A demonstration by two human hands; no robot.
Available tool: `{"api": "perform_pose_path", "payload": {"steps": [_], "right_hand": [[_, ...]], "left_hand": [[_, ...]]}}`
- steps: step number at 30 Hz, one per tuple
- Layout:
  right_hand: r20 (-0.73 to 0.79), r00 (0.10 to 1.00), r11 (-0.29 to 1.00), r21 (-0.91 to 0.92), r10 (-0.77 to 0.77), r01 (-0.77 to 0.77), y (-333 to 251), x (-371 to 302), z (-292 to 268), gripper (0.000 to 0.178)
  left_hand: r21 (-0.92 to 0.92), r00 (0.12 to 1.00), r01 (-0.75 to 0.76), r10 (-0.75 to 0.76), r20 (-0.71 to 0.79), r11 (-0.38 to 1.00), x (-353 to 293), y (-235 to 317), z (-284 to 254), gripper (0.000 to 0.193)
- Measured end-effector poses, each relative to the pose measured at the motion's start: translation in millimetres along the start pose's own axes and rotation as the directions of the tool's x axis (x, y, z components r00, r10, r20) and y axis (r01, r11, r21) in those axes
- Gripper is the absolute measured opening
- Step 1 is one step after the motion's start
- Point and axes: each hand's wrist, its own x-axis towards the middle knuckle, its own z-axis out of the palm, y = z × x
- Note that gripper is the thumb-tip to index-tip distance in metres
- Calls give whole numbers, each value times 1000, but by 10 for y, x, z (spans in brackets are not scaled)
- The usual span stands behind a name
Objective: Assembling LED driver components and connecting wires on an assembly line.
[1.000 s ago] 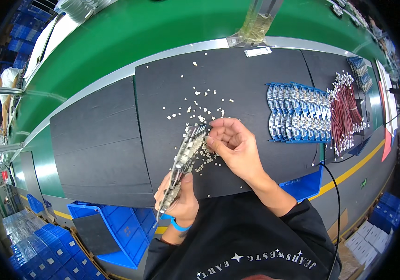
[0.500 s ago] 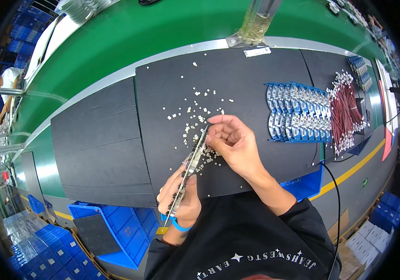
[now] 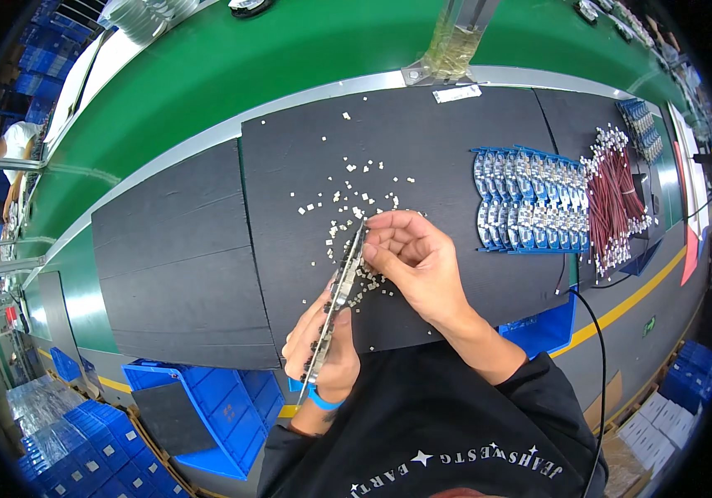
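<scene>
Left hand (image 3: 342, 357) grasps thin, grey-and-black, component-studded circuit panel (image 3: 338, 300), tilted above flat black mat (image 3: 290, 162) | right hand (image 3: 419, 261): fingertips at panel's upper end, cannot tell whether pinching | step: apparently fingertip work there | next move likely calls for steady support, precise fingers

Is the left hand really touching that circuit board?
Touching: the head view shows the left hand clasping the lower half of the circuit board between thumb and fingers.

A component-studded board (image 3: 343, 289) (seen nearly edge-on) is held aslant in mid-air.
</scene>
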Motion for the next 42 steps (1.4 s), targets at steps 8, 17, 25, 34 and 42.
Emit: {"api": "perform_pose_path", "payload": {"steps": [8, 17, 25, 34, 42], "right_hand": [[43, 999, 999, -39, -23, 24, 39, 3, 8, 31], [48, 995, 990, -106, -92, 96, 41, 32, -11, 31], [41, 996, 996, 13, -85, 84, -79, -34, 95, 32], [64, 995, 997, -25, -76, 78, -103, 26, 60, 31], [58, 997, 997, 51, -56, 53, -180, -65, 119, 31]], "left_hand": [[15, 999, 31, -31, -9, 999, 3, 3, 4, 20], [68, 1000, 7, -6, -13, 998, -1, -24, -9, 18], [134, 1000, 22, -22, -2, 991, 65, 38, 42, 12], [160, 1000, 10, -10, 0, 987, 71, 32, 29, 11], [213, 998, -64, 56, 40, 975, 129, 43, 57, 12]]}}
